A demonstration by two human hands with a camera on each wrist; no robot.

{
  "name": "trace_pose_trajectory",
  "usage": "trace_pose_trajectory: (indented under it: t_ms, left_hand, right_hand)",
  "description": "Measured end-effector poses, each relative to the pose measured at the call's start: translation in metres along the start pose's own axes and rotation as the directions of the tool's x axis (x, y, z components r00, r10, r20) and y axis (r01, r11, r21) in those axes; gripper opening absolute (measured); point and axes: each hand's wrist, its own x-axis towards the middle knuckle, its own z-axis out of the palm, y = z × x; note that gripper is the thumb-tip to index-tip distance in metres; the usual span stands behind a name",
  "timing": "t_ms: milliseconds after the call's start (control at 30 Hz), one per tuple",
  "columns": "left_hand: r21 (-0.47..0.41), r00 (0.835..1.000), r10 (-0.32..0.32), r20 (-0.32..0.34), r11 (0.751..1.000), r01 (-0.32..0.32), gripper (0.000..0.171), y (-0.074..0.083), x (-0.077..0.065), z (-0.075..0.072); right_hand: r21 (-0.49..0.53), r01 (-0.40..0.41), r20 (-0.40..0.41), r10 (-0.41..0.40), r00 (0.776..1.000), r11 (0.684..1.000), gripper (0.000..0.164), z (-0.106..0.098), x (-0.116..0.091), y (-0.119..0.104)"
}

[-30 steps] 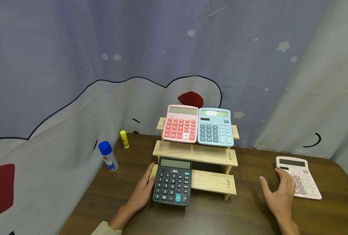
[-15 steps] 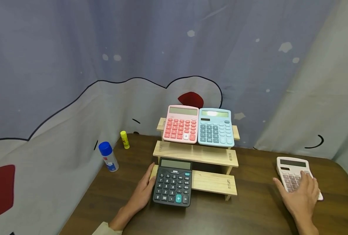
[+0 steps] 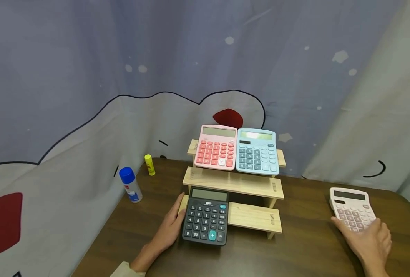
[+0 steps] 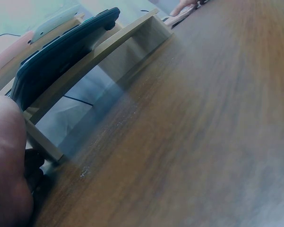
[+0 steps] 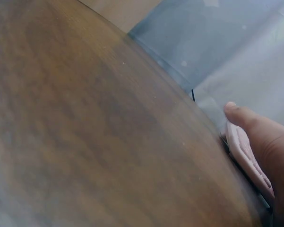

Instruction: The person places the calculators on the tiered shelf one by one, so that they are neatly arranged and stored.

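Observation:
A dark grey calculator [image 3: 205, 216] leans at the left end of the wooden rack's lowest tier [image 3: 254, 216]. My left hand [image 3: 168, 227] holds the left end of that tier beside the calculator, thumb in front and index finger behind. In the left wrist view the thumb [image 4: 7, 142] is close by the shelf corner; the other fingers are mostly hidden. At the far right, my right hand [image 3: 369, 244] grips the lower part of a pale pink-white calculator [image 3: 351, 209] across its width, thumb at the left edge. The fingers curl around the right side, partly hidden.
On the top tier stand a pink calculator [image 3: 216, 148] and a light blue calculator [image 3: 257, 151], side by side. The middle tier [image 3: 234, 181] is below them. A blue-capped bottle [image 3: 131, 185] and a yellow glue stick [image 3: 150, 165] stand left. A patterned curtain [image 3: 156, 50] hangs behind.
My right hand has moved right, from beside the pale calculator across its keys to a grip on its lower part. The left hand stays at the rack's end; the head view has shifted slightly.

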Motion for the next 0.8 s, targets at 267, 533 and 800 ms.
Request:
trace_pose_trajectory:
  t_ms: [267,533,800]
  left_hand:
    - [0.005,1.0,0.008,-0.007,1.0,-0.008,0.057,0.001,0.002,0.0]
    - [0.007,1.0,0.0,0.008,1.0,0.0,0.057,0.002,0.002,0.001]
    - [0.01,1.0,-0.01,0.006,1.0,0.01,0.057,-0.001,0.002,-0.001]
  right_hand:
    - [-0.07,-0.008,0.079,0.013,0.997,0.998,0.138,-0.001,0.005,0.001]
    - [-0.12,-0.03,0.145,0.048,0.988,0.992,0.142,-0.002,0.01,0.005]
    - [-0.162,0.036,0.101,-0.019,0.995,0.986,0.138,0.004,0.017,0.005]
